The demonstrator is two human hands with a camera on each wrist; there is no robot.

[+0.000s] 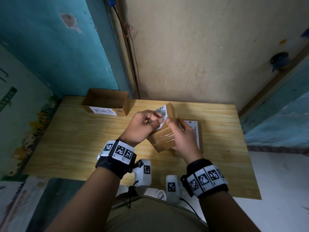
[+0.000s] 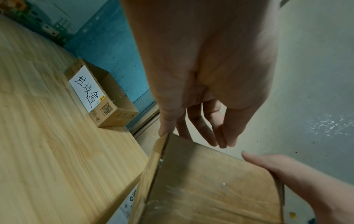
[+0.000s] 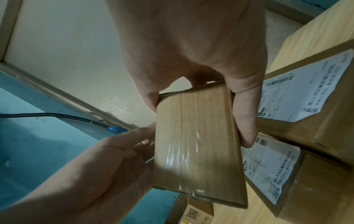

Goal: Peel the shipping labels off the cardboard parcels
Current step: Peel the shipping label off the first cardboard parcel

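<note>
Head view, frame centre: left hand (image 1: pixel 143 126) pinches the white printed shipping label (image 1: pixel 161 113), part-lifted off the small brown taped cardboard parcel (image 1: pixel 164 138); right hand (image 1: pixel 183 137) grips the parcel above the pale wooden tabletop (image 1: pixel 66 139). Left wrist view: label hidden. Right wrist view: parcel clamped. Best to peel low and slow, or it may tear.

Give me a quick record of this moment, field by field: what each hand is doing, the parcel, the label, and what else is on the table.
left hand: pinches the label's lifted edge
right hand: grips the held parcel
held parcel: small taped cardboard box, tilted
label: white, partly peeled, still attached
other parcels: two, beside the held one, labels still on
open box: far left of the wooden table, handwritten white sticker on its front
</note>
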